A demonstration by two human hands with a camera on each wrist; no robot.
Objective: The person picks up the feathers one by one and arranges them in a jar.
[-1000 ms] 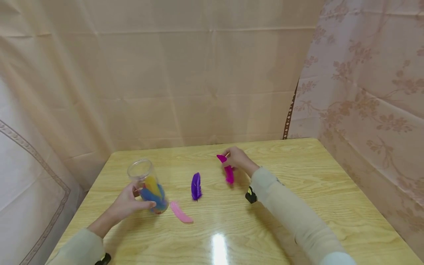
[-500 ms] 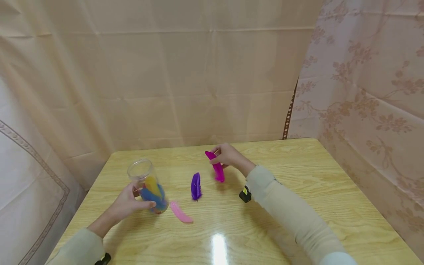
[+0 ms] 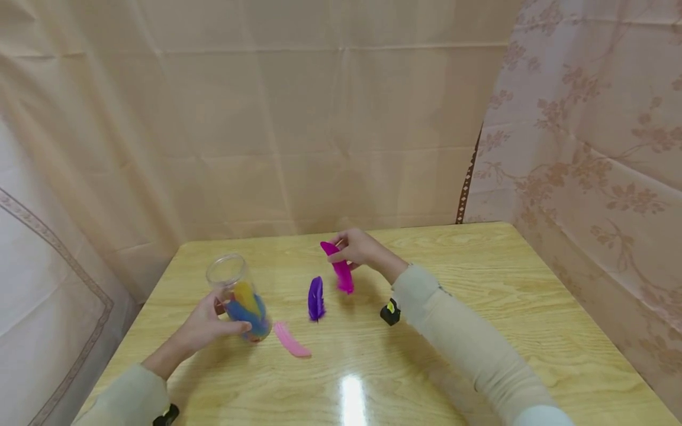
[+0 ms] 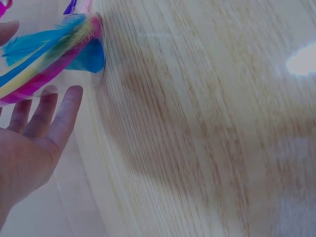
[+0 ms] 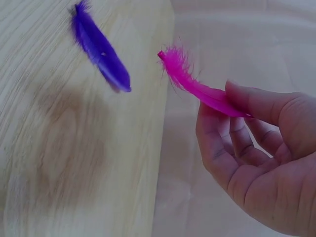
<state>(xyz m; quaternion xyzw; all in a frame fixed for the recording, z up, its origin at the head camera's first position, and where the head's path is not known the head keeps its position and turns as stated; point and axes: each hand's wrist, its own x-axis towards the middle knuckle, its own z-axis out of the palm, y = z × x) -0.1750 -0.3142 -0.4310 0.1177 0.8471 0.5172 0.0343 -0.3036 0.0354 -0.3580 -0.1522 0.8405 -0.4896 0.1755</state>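
My left hand (image 3: pixel 205 325) holds a clear jar (image 3: pixel 227 272) at the left of the table, thumb on one side and fingers on the other. Inside the jar are blue, yellow and magenta feathers (image 4: pixel 54 54). My right hand (image 3: pixel 359 248) pinches a magenta feather (image 3: pixel 341 269) between thumb and fingers; in the right wrist view the feather's fluffy end (image 5: pixel 173 61) points away from the hand. A purple feather (image 3: pixel 316 299) lies on the table between the jar and my right hand. Close beside the jar's base lies a pink feather (image 3: pixel 291 340).
The wooden table (image 3: pixel 453 260) has its far edge against a beige curtain (image 3: pixel 319 118). A patterned curtain (image 3: pixel 597 136) hangs along the right side. Light glares off the tabletop near the front.
My right hand has moved left with the magenta feather, toward the purple one. My left hand and the jar have stayed in place.
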